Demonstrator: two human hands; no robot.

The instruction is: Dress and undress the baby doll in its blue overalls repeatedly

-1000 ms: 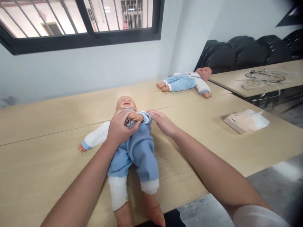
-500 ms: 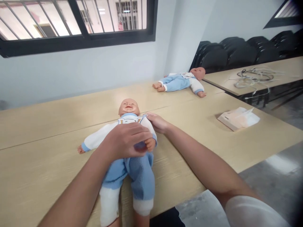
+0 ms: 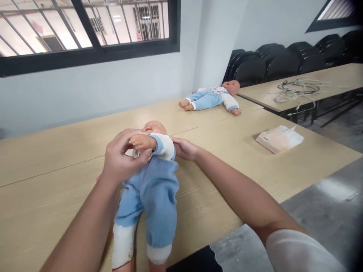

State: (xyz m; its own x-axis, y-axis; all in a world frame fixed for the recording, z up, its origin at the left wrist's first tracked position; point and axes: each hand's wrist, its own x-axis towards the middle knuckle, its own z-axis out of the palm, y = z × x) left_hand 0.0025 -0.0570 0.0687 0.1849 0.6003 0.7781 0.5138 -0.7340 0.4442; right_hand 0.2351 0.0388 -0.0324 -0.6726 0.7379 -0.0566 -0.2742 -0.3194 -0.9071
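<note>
Lifted across the doll [image 3: 153, 185], its arm is pinched by the left hand [image 3: 120, 160]; the shoulder should be steadied by the right hand [image 3: 184, 148].

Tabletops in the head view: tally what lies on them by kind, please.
Baby dolls in blue-and-white fleece suits: 2, near, far
Flat pale packet in clear wrap: 1
Tangle of white and dark cables: 1
Total: 4

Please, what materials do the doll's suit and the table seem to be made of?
The blue suit looks like soft fleece: its surface is fuzzy and matte, with folds. The table looks like pale wood laminate or veneer: fine straight grain lines and a smooth, low-sheen top. Whether it is solid wood cannot be told.
</note>
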